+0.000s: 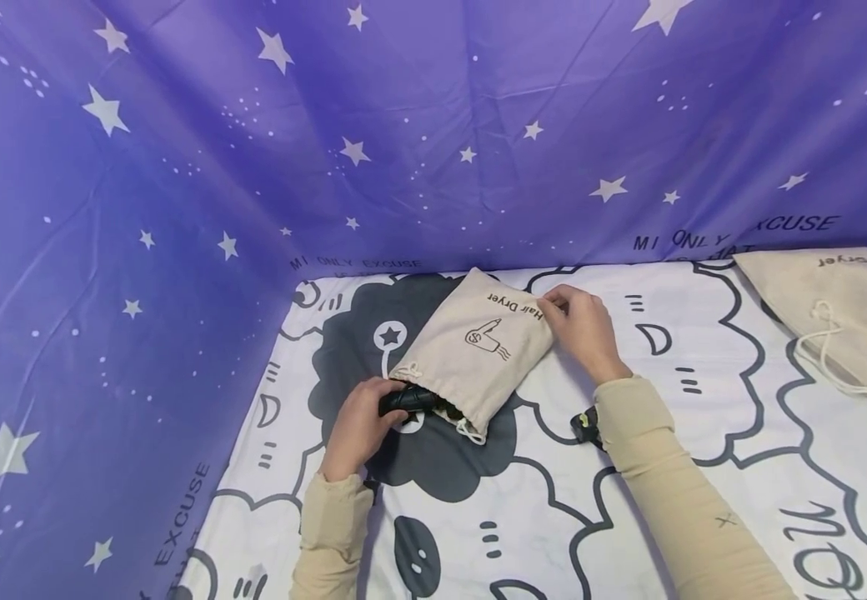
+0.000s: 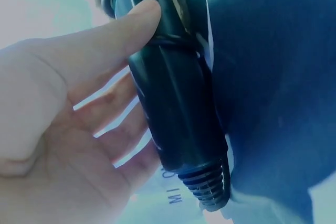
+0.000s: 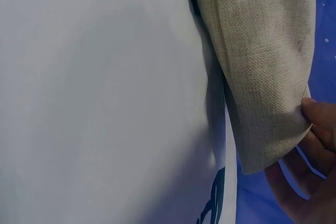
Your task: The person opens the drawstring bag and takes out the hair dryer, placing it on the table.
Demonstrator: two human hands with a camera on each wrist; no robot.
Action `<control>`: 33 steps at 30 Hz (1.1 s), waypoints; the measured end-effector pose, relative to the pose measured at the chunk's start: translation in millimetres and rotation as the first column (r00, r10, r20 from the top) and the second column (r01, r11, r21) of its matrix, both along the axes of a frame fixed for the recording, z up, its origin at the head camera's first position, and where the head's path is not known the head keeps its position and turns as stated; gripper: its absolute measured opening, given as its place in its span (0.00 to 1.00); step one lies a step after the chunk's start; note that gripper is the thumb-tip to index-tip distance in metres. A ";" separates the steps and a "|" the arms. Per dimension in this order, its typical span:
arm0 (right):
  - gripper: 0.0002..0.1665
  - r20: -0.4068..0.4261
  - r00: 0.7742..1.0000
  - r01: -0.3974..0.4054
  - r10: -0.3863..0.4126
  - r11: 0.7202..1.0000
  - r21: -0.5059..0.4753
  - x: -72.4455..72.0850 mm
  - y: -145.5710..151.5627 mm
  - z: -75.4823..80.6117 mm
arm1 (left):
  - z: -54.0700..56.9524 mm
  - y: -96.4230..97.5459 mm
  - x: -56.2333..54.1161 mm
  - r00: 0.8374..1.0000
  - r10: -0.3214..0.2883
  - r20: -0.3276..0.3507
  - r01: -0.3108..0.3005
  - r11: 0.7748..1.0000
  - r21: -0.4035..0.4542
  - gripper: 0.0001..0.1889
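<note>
R sleeve (image 1: 692,492), L hand (image 1: 362,423) gripping blk handle (image 1: 413,400), R hand (image 1: 582,329) pinching bag (image 1: 463,367) corner

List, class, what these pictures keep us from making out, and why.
Head view: what the black handle joins, hidden inside the held bag.
Head view: the far part of the second bag, cut off by the right edge.
Right wrist view: the rest of the right hand, cut off by the right edge.
</note>
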State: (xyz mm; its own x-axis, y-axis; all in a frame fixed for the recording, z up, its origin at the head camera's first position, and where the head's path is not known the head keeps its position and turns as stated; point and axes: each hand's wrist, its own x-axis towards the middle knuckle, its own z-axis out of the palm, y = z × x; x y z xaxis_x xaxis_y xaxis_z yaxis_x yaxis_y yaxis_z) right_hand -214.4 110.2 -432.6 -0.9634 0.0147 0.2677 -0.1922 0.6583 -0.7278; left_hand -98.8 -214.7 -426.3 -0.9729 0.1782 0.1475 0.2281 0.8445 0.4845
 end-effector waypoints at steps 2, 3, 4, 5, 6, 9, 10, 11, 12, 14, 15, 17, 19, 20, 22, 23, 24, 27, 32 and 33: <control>0.12 0.006 1.000 0.002 -0.002 1.000 0.000 0.8 1.1 0.1 | 0.3 -2.8 0.3 1.000 0.001 0.017 -0.001 1.000 0.002 0.18; 0.12 0.010 1.000 0.003 -0.003 1.000 0.002 0.8 1.5 -0.3 | 0.6 -4.2 0.8 1.000 0.004 0.027 -0.004 1.000 0.005 0.18; 0.12 0.012 1.000 0.004 -0.004 1.000 0.002 1.0 2.0 -0.2 | 1.4 -5.6 1.0 0.999 0.004 0.038 -0.005 1.000 0.008 0.18; 0.12 0.015 1.000 0.004 -0.004 1.000 -0.001 1.0 2.4 -0.5 | 2.3 -7.0 1.3 0.999 0.005 0.051 -0.006 1.000 0.012 0.18; 0.12 0.018 1.000 0.005 -0.005 1.000 -0.002 1.0 2.8 -1.0 | 3.0 -8.2 1.7 0.998 0.005 0.061 -0.006 1.000 0.016 0.18; 0.12 0.015 1.000 0.006 -0.006 1.000 -0.003 1.4 4.5 -2.4 | 4.6 -11.8 3.6 0.996 0.002 0.084 -0.003 1.000 0.016 0.18; 0.11 0.011 1.000 0.008 -0.008 1.000 -0.002 1.4 5.1 -3.1 | 4.8 -13.0 4.3 0.997 -0.001 0.083 -0.001 1.000 0.015 0.18; 0.11 0.006 1.000 0.009 -0.009 1.000 -0.001 1.5 5.8 -3.6 | 5.0 -14.3 4.8 0.997 -0.002 0.082 0.001 1.000 0.013 0.18; 0.11 0.002 1.000 0.012 -0.012 1.000 0.001 1.6 6.4 -4.0 | 5.3 -15.4 5.5 0.997 -0.002 0.079 0.001 1.000 0.012 0.18; 0.11 -0.004 1.000 0.017 -0.017 1.000 0.003 1.7 7.6 -5.0 | 6.1 -17.6 6.7 0.998 -0.001 0.069 0.001 1.000 0.010 0.18; 0.10 -0.005 1.000 0.018 -0.018 1.000 0.002 1.7 8.1 -5.4 | 6.6 -18.5 7.2 0.998 -0.001 0.067 0.000 1.000 0.011 0.18; 0.10 -0.002 1.000 0.007 -0.007 1.000 -0.005 1.5 9.1 -5.7 | 7.3 -19.8 7.6 0.998 -0.001 0.068 0.001 1.000 0.009 0.18; 0.10 0.004 1.000 -0.015 0.015 1.000 -0.010 1.4 9.6 -5.7 | 8.5 -19.9 7.6 0.997 -0.001 0.072 0.000 1.000 0.015 0.19; 0.10 0.010 1.000 -0.029 0.029 0.999 -0.013 1.3 9.8 -5.8 | 8.9 -19.7 7.4 0.998 -0.003 0.070 0.002 1.000 0.018 0.20; 0.11 0.028 0.998 -0.057 0.058 0.998 -0.021 1.4 10.6 -6.1 | 9.8 -18.1 6.1 0.998 -0.017 0.069 0.015 0.999 0.030 0.24; 0.12 0.037 0.997 -0.070 0.071 0.997 -0.022 1.7 11.1 -5.9 | 10.5 -16.7 5.4 0.997 -0.024 0.070 0.022 0.999 0.038 0.25; 0.14 0.046 0.996 -0.080 0.081 0.997 -0.021 2.1 11.6 -5.9 | 10.8 -15.0 4.9 0.997 -0.036 0.067 0.033 0.999 0.043 0.27; 0.19 0.081 0.991 -0.106 0.106 0.994 0.003 3.5 13.5 -6.0 | 10.2 -8.7 3.1 0.994 -0.084 0.064 0.080 0.995 0.058 0.29; 0.22 0.154 0.978 -0.151 0.140 0.986 0.064 5.8 14.6 -8.0 | 4.0 1.4 2.3 0.988 -0.135 0.071 0.132 0.990 0.044 0.29; 0.21 0.160 0.976 -0.158 0.146 0.985 0.066 6.1 14.6 -8.5 | 2.8 2.8 2.1 0.988 -0.134 0.072 0.132 0.991 0.037 0.29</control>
State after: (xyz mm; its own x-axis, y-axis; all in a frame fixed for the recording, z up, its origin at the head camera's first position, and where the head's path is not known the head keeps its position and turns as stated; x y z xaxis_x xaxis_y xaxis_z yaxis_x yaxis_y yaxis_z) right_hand -208.2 124.8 -441.1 -0.9825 -0.1505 0.1102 -0.1840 0.6861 -0.7038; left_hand -96.8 -211.9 -423.5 -0.9492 0.3032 0.0835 0.2999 0.7929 0.5304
